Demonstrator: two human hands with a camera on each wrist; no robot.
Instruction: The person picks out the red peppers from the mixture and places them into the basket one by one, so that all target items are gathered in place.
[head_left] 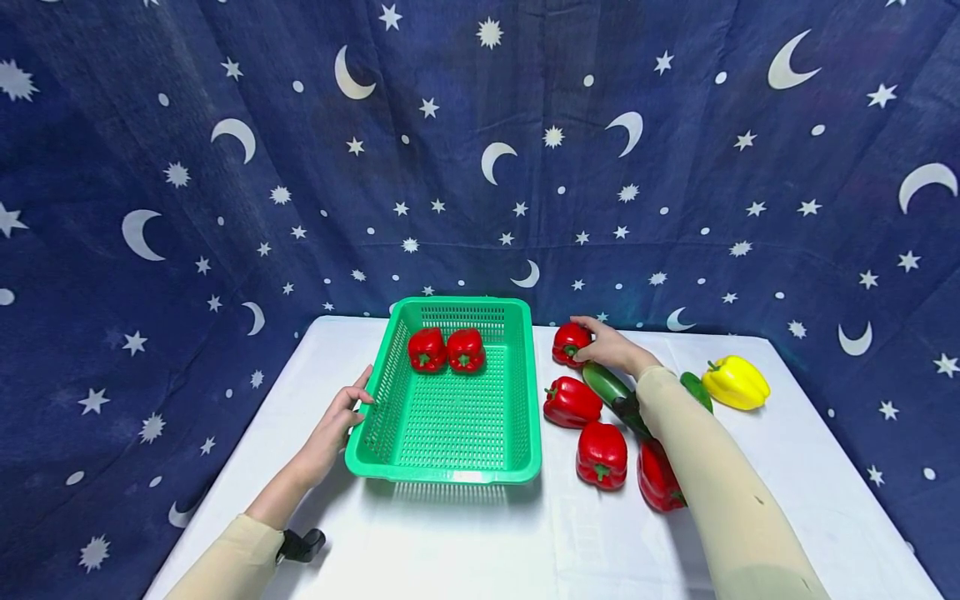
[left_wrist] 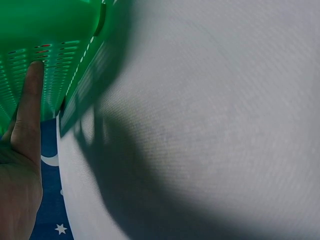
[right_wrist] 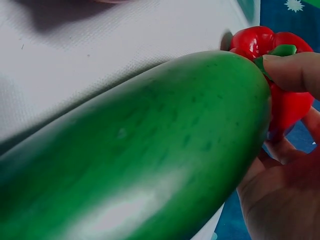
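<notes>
A green plastic basket point(head_left: 468, 477) stands on the table with two red bell peppers point(head_left: 427, 350) side by side in its far left part. My left hand point(head_left: 336, 423) holds the basket's left rim; in the left wrist view one finger point(left_wrist: 31, 95) lies straight against the outer wall. At the far side of the table, my right hand point(head_left: 611, 346) grips another red bell pepper point(head_left: 567, 340). The thumb point(right_wrist: 292, 72) presses by its green stem, while fingers reach around the far side. A large green cucumber-like vegetable point(right_wrist: 150, 145) fills much of the right wrist view.
Right of the basket lie more red bell peppers point(head_left: 572, 403), one partly under the right sleeve point(head_left: 720, 475). A yellow bell pepper point(head_left: 737, 382) sits at the far right beside a green vegetable point(head_left: 696, 390). A patterned blue curtain point(head_left: 450, 167) hangs behind the white table point(head_left: 465, 542).
</notes>
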